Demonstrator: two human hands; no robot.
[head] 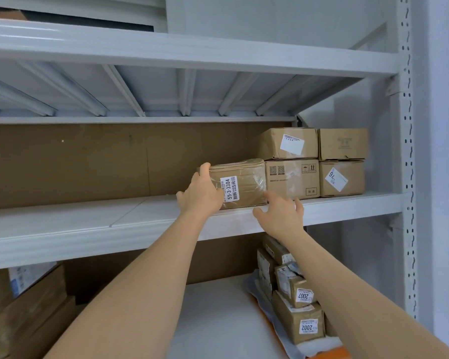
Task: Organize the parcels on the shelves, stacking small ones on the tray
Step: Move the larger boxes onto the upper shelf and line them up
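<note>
A taped brown parcel point(246, 182) labelled 55-3-3304 sits on the middle shelf point(88, 224), pressed against a stack of cardboard boxes point(314, 161) on its right. My left hand point(201, 193) grips the parcel's left end, thumb on top. In front of the parcel's lower right corner is my right hand point(280, 216), fingers spread, touching or nearly touching it. On the lower shelf at right, an orange tray point(340, 352) carries several small parcels point(296, 294) with white number labels, stacked on grey wrapping.
The white upright post point(407, 177) bounds the shelves on the right. Brown cardboard lines the back of the middle shelf. Larger boxes point(24, 307) stand at the lower left. An upper shelf point(166, 53) overhangs the middle one.
</note>
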